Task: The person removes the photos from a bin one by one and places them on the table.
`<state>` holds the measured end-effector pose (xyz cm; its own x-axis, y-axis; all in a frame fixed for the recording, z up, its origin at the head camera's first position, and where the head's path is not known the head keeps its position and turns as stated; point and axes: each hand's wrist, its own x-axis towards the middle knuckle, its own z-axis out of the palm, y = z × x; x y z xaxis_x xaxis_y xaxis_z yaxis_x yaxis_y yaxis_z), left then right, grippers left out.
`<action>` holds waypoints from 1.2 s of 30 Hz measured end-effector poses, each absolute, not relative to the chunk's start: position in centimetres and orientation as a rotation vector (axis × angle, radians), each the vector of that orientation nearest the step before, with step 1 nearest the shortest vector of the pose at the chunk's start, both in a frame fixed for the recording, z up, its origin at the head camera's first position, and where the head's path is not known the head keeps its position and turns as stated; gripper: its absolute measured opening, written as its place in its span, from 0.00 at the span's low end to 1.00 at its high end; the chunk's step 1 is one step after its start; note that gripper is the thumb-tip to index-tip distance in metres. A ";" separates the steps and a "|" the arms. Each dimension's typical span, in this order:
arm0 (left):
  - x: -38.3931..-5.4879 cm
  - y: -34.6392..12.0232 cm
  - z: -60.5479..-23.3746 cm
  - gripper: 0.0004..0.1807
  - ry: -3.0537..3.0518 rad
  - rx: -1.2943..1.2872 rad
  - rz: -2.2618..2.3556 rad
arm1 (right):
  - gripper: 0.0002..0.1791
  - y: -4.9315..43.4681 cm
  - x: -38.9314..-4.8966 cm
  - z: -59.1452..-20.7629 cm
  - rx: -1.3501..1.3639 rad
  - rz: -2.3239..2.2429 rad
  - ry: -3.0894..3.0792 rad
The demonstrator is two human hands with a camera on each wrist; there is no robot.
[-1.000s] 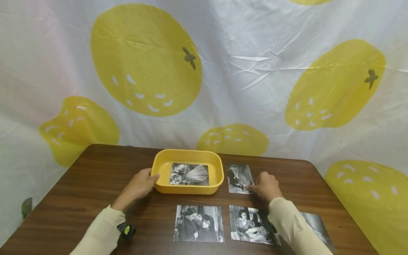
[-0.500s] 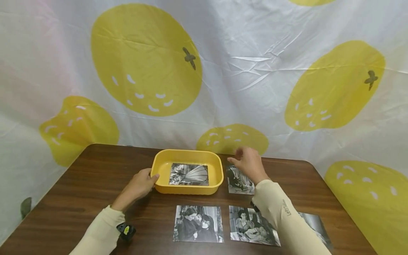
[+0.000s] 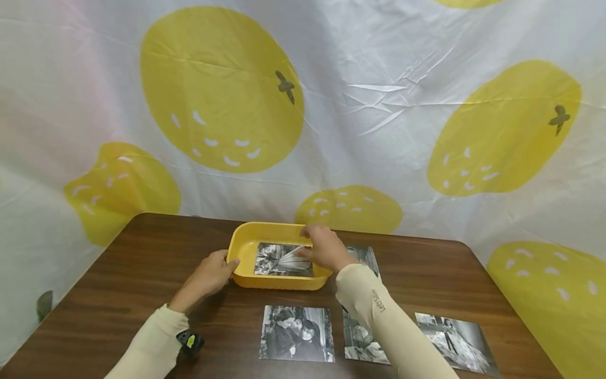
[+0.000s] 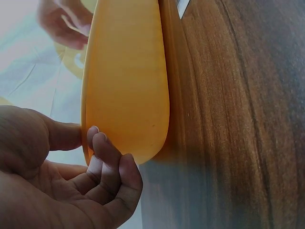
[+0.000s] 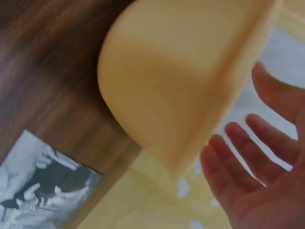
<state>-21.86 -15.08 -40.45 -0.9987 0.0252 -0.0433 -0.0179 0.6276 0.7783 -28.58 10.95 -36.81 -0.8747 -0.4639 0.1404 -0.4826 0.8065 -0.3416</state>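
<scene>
My left hand (image 3: 212,271) grips the left end of a yellow plastic tub (image 3: 279,283), thumb over the rim and fingers bent against the outer wall in the left wrist view. Inside the tub lies a black-and-white photo (image 3: 279,259) of a scene with a pale striped fan shape. My right hand (image 3: 326,247) reaches over the tub's right end, holding nothing. In the right wrist view its loosely bent, parted fingers (image 5: 243,148) are close by the rim. Beside the tub's right end is a second photo (image 3: 366,255), partly covered by that hand and sleeve.
Along the front of the brown wooden table (image 3: 213,326) lie more black-and-white prints: a photo of people huddled together (image 3: 296,334), one partly hidden photo (image 3: 362,339) under the right sleeve, and a photo of a wide gown (image 3: 456,342). A lemon-patterned curtain (image 3: 360,131) hangs behind.
My right hand has left the photo to the right of the tub, risen, and moved left over the tub's right end. The left hand keeps its grip on the tub.
</scene>
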 end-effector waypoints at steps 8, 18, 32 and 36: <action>-22.0 -14.9 -40.3 0.16 2.823 0.010 1.316 | 0.36 9.7 -29.6 -39.1 0.822 0.442 -3.111; -22.1 -14.8 -40.4 0.19 2.807 0.005 1.318 | 0.39 9.2 -29.8 -39.8 0.683 0.293 -3.185; -22.0 -14.8 -40.8 0.18 2.827 -0.031 1.305 | 0.43 8.7 -30.3 -39.9 0.571 0.179 -3.220; -21.9 -14.9 -40.7 0.17 2.836 -0.027 1.305 | 0.47 8.6 -30.4 -40.1 0.538 0.207 -3.195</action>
